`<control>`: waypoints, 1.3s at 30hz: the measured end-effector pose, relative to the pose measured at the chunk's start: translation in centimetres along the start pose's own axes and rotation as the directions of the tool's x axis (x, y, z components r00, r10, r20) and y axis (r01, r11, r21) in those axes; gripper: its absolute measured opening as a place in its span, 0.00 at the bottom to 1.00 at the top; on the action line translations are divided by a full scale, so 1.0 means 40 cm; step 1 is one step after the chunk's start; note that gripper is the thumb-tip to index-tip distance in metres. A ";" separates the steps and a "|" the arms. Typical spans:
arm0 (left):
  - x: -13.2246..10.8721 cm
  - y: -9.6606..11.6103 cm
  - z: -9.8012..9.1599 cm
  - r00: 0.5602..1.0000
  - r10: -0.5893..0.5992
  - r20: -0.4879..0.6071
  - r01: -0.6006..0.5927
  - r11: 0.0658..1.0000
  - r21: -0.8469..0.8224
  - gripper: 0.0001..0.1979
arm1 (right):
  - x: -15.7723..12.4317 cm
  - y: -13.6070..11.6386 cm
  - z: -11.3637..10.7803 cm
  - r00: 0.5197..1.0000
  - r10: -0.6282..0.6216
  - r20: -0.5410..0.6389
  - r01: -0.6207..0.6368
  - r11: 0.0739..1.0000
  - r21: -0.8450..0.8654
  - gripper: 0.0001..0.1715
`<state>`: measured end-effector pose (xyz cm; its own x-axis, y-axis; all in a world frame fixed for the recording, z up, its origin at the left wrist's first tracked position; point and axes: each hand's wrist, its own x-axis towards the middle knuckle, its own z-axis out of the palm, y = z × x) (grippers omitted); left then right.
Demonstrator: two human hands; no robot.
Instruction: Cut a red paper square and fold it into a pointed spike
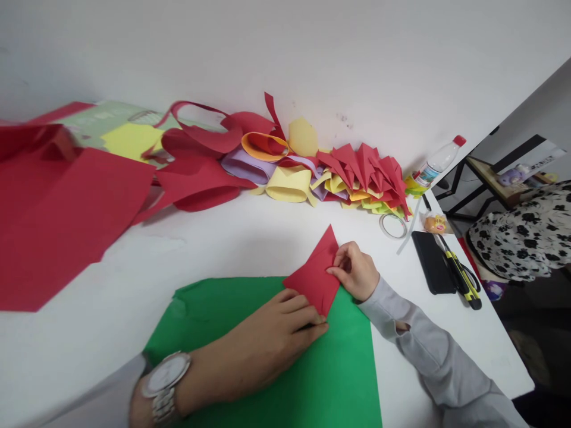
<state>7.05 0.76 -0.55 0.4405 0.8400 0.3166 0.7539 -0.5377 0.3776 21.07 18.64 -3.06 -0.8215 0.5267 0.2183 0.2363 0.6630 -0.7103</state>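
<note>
A folded piece of red paper (314, 273) lies across the far right part of a green sheet (214, 309) on the white table. My left hand (272, 333), with a watch on its wrist, grips the near edge of the red paper, thumb below and fingers over it. At the paper's right edge, my right hand (357, 270) pinches it between thumb and fingertips. Faint crease lines run over the red surface, and one pointed corner sticks up and away from me.
Large red sheets (57, 226) cover the left. Along the wall lie cut paper rolls (288, 183) and folded red paper pieces (366, 172). To the right are a tape roll (393, 226), a bottle (439, 160), a black phone (432, 261), a yellow-black cutter (464, 279) and a wrapped snack (435, 224).
</note>
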 end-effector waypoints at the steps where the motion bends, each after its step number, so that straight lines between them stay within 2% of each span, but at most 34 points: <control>1: 0.000 -0.001 0.004 1.000 0.002 -0.006 -0.002 1.000 0.006 0.15 | 0.000 -0.001 -0.001 1.000 -0.009 0.008 0.009 1.000 -0.007 0.16; 5: 0.001 -0.007 0.023 0.999 0.005 -0.045 -0.003 0.999 0.050 0.13 | 0.000 -0.003 -0.004 0.997 -0.069 0.017 0.070 0.996 -0.047 0.12; 9: 0.002 -0.015 0.034 0.994 0.078 -0.071 -0.068 0.990 0.123 0.12 | 0.002 -0.002 -0.006 0.992 -0.129 0.017 0.130 0.988 -0.084 0.08; 17: 0.009 -0.013 0.026 0.997 0.083 -0.003 -0.082 0.990 0.115 0.14 | 0.005 0.008 0.001 0.980 -0.201 0.007 0.200 0.972 -0.122 0.08; 21: 0.009 -0.018 0.032 0.998 0.003 0.056 -0.012 0.988 0.152 0.17 | 0.009 0.012 -0.006 0.967 -0.255 0.014 0.253 0.948 -0.194 0.06; 24: 0.010 -0.020 0.035 0.996 -0.049 0.069 0.038 0.987 0.153 0.13 | 0.012 0.009 -0.016 0.969 -0.245 0.043 0.246 0.918 -0.311 0.07; 28: 0.013 -0.022 0.030 0.998 0.005 0.065 -0.015 0.988 0.152 0.16 | 0.013 0.004 -0.023 0.975 -0.202 0.096 0.223 0.888 -0.402 0.10; 34: 0.013 -0.032 0.020 0.987 0.098 0.129 -0.124 0.970 0.208 0.18 | 0.015 0.005 -0.023 0.974 -0.191 0.121 0.224 0.883 -0.412 0.13; 39: 0.002 -0.030 0.010 0.983 0.125 0.137 -0.153 0.963 0.222 0.20 | 0.016 0.008 -0.022 0.973 -0.190 0.129 0.227 0.882 -0.414 0.13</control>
<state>6.40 1.51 -1.34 0.5937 0.7683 0.2392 0.7668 -0.6303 0.1216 21.08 19.64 -2.56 -0.9115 0.3183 0.2607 0.2370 0.9242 -0.2996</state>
